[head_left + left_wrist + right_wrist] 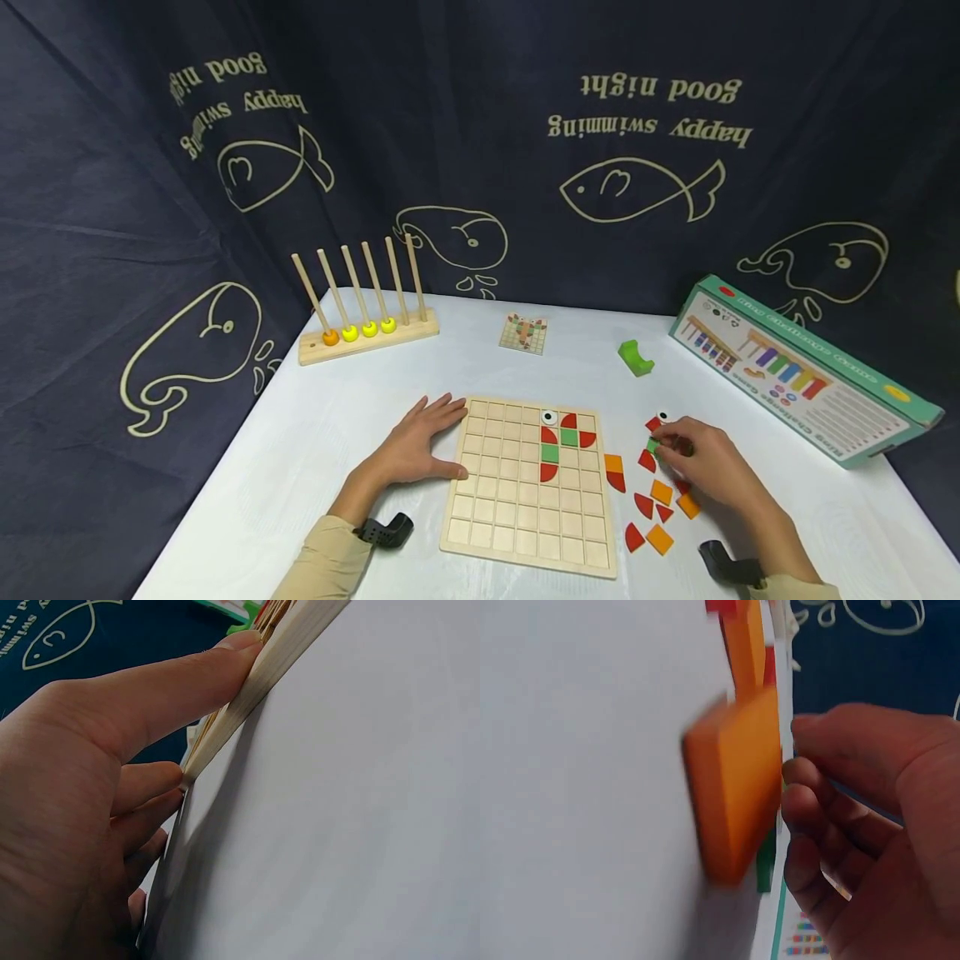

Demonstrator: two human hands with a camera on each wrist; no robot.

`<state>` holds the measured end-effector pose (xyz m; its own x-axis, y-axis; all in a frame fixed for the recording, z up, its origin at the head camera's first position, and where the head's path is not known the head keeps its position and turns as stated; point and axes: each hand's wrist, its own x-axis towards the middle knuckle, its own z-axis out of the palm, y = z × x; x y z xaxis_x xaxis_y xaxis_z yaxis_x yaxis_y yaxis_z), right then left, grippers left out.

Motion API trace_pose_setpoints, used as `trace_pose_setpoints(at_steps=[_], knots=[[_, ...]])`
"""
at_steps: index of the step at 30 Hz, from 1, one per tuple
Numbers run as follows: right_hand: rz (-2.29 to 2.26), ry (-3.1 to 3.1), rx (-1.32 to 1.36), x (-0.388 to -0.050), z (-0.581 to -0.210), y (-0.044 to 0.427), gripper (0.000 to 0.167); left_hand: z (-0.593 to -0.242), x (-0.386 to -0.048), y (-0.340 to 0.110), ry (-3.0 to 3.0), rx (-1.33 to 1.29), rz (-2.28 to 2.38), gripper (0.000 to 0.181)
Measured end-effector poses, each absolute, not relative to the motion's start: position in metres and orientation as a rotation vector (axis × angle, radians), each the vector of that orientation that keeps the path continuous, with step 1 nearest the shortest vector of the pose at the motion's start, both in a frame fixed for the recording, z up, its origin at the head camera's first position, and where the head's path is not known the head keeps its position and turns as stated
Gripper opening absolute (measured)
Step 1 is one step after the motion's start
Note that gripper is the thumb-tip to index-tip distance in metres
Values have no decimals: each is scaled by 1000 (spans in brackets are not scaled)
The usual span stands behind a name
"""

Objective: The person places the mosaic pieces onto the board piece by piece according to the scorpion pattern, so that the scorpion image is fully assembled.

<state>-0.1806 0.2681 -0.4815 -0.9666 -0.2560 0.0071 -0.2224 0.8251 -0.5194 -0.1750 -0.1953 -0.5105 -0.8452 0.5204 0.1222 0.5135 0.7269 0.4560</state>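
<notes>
A wooden grid board (pixel 495 508) lies flat, with several red quarter-circle pieces, green squares (pixel 569 437) and a round eye piece (pixel 549 417) set in its upper right cells. My left hand (pixel 420 442) rests at the board's left edge, fingers spread, thumb and fingertips touching the rim; the left wrist view shows the thumb (pixel 172 697) against the wooden side. Right of the board, my right hand (pixel 708 462) pinches a green square piece (pixel 652 447) among loose pieces. In the right wrist view its fingers are curled, the contact partly hidden, beyond an orange square (pixel 742 787).
Loose red pieces (pixel 634 537) and orange squares (pixel 660 539) lie right of the board. Farther back are a peg rack (pixel 367 337) with beads, a pattern card (pixel 523 333), a green curved block (pixel 636 358) and a game box (pixel 802 375). A dark printed curtain hangs behind.
</notes>
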Motion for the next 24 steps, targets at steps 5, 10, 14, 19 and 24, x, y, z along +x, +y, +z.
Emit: trace_pose_setpoints(at_steps=[5,10,14,19,24], knots=[[-855,2878,-462,-176,-479,248,27,-510,-174,-197,2918,875,766,101],[-835,2797,-489,-175,-478,229,30,-511,-173,-197,2915,883,784,100],[-803,2777,-456,-175,-480,224,30,-511,-174,-196,2912,900,785,100],[-774,2768,-460,-172,-479,225,33,-512,-175,-196,2911,897,772,100],[-772,2785,-467,-172,-480,225,31,-512,-175,-195,2907,887,771,101]])
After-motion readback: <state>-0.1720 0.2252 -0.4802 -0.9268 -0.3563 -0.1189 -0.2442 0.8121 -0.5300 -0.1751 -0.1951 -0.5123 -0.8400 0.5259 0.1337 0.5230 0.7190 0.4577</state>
